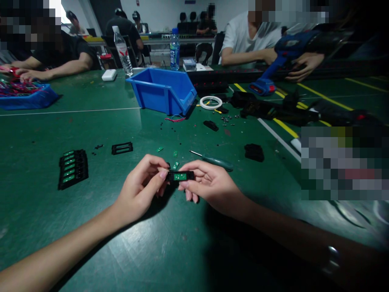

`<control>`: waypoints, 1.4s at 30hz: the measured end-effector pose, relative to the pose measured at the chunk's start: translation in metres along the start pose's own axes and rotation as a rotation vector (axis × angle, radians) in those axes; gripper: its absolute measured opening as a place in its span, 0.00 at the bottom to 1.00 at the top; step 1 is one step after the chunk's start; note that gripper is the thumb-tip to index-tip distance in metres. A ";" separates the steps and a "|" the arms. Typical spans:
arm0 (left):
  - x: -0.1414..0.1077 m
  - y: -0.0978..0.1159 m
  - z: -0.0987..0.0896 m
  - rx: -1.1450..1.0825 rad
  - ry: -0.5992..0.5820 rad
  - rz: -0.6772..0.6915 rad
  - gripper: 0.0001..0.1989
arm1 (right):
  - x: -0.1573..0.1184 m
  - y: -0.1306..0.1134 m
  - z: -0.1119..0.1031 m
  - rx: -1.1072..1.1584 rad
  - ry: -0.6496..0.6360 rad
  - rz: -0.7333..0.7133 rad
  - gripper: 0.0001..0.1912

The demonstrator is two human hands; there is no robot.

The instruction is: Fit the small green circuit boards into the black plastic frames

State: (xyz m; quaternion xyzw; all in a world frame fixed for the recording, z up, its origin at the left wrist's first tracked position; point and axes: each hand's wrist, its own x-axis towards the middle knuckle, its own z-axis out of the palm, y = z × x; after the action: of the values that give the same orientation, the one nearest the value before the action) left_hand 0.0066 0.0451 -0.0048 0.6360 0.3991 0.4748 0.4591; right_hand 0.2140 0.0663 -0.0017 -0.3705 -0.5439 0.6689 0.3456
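Observation:
Between my two hands, just above the table, is a small black plastic housing [190, 175] with a green circuit board [180, 177] set in it. My left hand [146, 180] pinches its left end between thumb and fingers. The right end is gripped by my right hand [209, 182]. Behind the fingers lie several loose green circuit boards [175, 154]. A screwdriver [217, 161] with a dark green handle rests just beyond my right hand. To the left, a row of black housings [73, 168] holds green boards, and an empty black frame [122, 148] lies nearer.
A blue bin [165, 91] stands at the back middle, beside a white ring-shaped roll [210, 102] and scattered screws [227, 119]. Black parts [254, 152] lie at the right. Across the table, one person holds a blue power drill [282, 56]; another handles wires by a blue tray [33, 99].

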 end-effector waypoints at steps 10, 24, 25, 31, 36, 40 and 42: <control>-0.004 0.008 0.010 -0.074 0.080 -0.136 0.08 | 0.001 0.001 -0.001 0.012 -0.014 -0.008 0.13; -0.002 0.005 0.003 -0.044 -0.139 -0.260 0.23 | 0.001 0.001 -0.003 0.007 -0.052 -0.020 0.13; -0.001 0.005 0.003 -0.056 -0.130 -0.260 0.24 | 0.001 0.001 -0.004 0.003 -0.066 -0.028 0.13; -0.001 0.004 0.002 -0.099 -0.089 -0.263 0.23 | 0.001 0.001 -0.007 0.034 -0.103 -0.078 0.13; 0.000 0.004 0.003 -0.088 -0.087 -0.266 0.21 | 0.003 0.003 -0.008 0.062 -0.113 -0.063 0.13; 0.001 0.004 0.004 -0.134 -0.058 -0.283 0.16 | 0.004 0.006 -0.010 0.085 -0.126 -0.073 0.13; 0.001 0.004 0.004 -0.144 -0.056 -0.284 0.16 | 0.004 0.007 -0.010 0.089 -0.130 -0.074 0.12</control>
State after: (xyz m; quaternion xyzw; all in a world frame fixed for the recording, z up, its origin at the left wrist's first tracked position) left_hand 0.0110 0.0443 -0.0013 0.5518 0.4369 0.4147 0.5768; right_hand 0.2208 0.0736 -0.0102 -0.2904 -0.5480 0.7019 0.3502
